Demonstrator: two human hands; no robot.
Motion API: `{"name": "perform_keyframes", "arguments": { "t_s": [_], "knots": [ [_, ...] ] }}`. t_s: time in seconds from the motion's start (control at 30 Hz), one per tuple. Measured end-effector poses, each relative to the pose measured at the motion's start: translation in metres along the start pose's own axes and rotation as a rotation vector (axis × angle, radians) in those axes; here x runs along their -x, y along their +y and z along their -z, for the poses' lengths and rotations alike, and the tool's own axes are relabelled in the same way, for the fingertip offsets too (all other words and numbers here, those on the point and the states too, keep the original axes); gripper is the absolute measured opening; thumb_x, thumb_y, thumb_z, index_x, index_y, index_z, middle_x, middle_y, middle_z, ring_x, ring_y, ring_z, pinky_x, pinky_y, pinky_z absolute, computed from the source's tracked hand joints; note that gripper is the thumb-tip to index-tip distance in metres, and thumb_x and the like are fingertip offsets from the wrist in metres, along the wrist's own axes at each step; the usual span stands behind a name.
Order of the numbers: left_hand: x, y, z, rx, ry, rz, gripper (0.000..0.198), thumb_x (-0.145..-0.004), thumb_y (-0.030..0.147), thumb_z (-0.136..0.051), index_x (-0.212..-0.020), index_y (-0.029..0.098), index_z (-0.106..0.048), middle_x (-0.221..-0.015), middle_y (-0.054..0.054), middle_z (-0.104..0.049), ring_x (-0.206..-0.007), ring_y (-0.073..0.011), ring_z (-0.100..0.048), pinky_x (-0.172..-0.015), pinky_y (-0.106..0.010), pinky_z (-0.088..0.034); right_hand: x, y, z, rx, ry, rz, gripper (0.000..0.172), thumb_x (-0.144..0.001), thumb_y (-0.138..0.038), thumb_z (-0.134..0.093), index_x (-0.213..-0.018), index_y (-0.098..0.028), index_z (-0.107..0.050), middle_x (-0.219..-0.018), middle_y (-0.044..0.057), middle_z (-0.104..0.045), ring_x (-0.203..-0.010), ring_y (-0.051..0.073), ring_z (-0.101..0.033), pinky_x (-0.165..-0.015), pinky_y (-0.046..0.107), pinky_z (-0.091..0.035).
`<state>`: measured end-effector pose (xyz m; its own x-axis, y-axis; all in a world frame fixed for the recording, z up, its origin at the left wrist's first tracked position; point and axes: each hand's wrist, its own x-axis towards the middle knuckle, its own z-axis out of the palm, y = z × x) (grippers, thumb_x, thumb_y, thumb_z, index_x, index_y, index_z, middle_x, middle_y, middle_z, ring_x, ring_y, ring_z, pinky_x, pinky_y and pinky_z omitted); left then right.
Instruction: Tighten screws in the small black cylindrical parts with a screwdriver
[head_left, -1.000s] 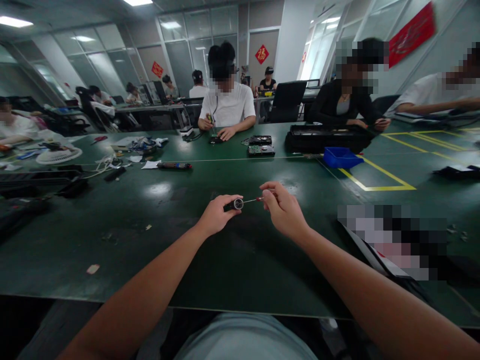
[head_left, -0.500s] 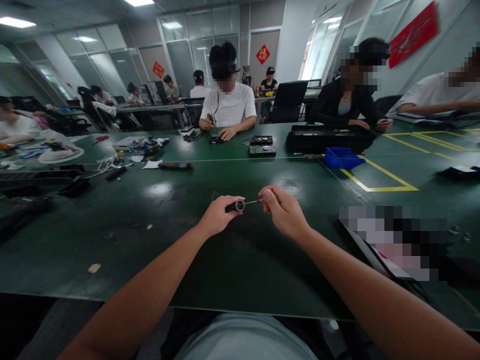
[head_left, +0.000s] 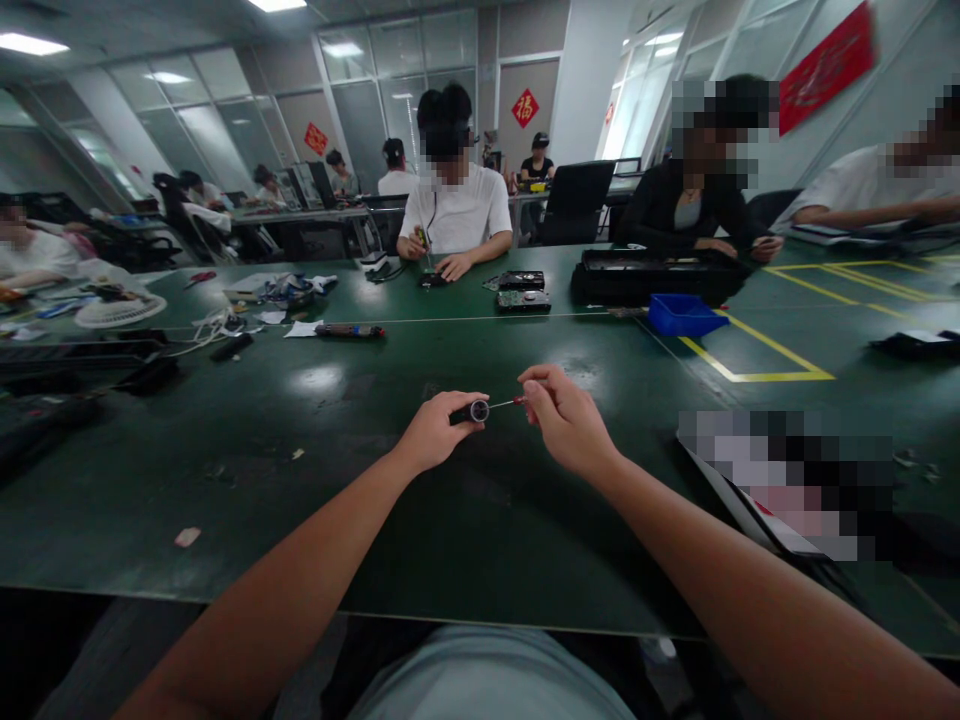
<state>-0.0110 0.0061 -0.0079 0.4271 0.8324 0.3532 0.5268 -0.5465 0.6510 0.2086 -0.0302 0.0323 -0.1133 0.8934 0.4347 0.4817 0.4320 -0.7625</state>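
My left hand (head_left: 435, 430) is closed round a small black cylindrical handle (head_left: 470, 411) with a silver end, held just above the dark green table (head_left: 315, 500). A thin metal bit (head_left: 504, 404) with a red band sticks out of that end toward the right. My right hand (head_left: 566, 420) pinches the far end of the bit between thumb and fingers. Both hands hover over the table's middle, a short gap apart.
A person in a white shirt (head_left: 457, 210) works across the table beside hard drives (head_left: 523, 290). A black case (head_left: 652, 275) and blue bin (head_left: 682, 315) lie to the right by yellow floor-tape lines (head_left: 757, 345). Cables, a white fan (head_left: 120, 310) and papers clutter the left.
Almost nothing has moved. My hands stay together on the handle and bit, with only a slight shift of the right fingers.
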Motion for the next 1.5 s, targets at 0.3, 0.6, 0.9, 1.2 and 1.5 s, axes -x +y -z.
{"name": "perform_keyframes", "arguments": {
  "t_s": [0.3,0.6,0.9,1.2,1.5],
  "knots": [
    [0.0,0.001,0.0,0.011,0.009,0.007,0.041,-0.083,0.023,-0.074,-0.123,0.027,-0.067,-0.12,-0.004,-0.07,-0.112,-0.0232,-0.062,-0.102,-0.043,-0.044,-0.001,0.003,-0.001,-0.127,0.033,-0.034,0.02,-0.099,-0.038,-0.045,-0.099,-0.023,-0.058,-0.073,-0.001,-0.06,-0.068,0.016,-0.059,-0.065,0.031,-0.045],
    [-0.002,0.003,-0.003,0.04,0.023,0.038,0.043,-0.081,0.022,-0.075,-0.123,0.027,-0.067,-0.121,-0.005,-0.07,-0.113,-0.0234,-0.062,-0.103,-0.043,-0.044,-0.006,0.008,-0.008,-0.365,0.106,-0.109,0.029,-0.094,-0.046,-0.051,-0.091,-0.02,-0.063,-0.079,0.004,-0.066,-0.071,0.017,-0.063,-0.072,0.035,-0.052],
    [-0.003,0.005,0.0,0.067,-0.017,-0.016,0.04,-0.083,0.023,-0.074,-0.122,0.028,-0.068,-0.124,-0.005,-0.069,-0.117,-0.023,-0.06,-0.105,-0.044,-0.043,-0.016,0.027,-0.01,-0.711,0.126,-0.397,0.034,-0.087,-0.055,-0.057,-0.082,-0.022,-0.057,-0.068,0.001,-0.057,-0.06,0.015,-0.056,-0.064,0.035,-0.056],
    [-0.002,0.009,0.003,0.013,0.011,0.03,0.044,-0.083,0.026,-0.075,-0.125,0.028,-0.066,-0.122,-0.005,-0.07,-0.115,-0.0244,-0.061,-0.104,-0.044,-0.044,-0.008,0.012,-0.007,-0.311,0.183,-0.148,0.028,-0.096,-0.047,-0.048,-0.09,-0.021,-0.058,-0.075,0.002,-0.063,-0.067,0.016,-0.059,-0.067,0.032,-0.05],
    [0.0,0.005,0.001,-0.013,0.009,0.012,0.042,-0.084,0.026,-0.073,-0.125,0.028,-0.066,-0.122,-0.005,-0.07,-0.114,-0.0245,-0.061,-0.102,-0.045,-0.045,-0.001,0.006,-0.005,-0.109,0.092,-0.025,0.024,-0.098,-0.042,-0.046,-0.093,-0.022,-0.058,-0.076,0.002,-0.066,-0.071,0.017,-0.063,-0.068,0.032,-0.048]
  ]
}}
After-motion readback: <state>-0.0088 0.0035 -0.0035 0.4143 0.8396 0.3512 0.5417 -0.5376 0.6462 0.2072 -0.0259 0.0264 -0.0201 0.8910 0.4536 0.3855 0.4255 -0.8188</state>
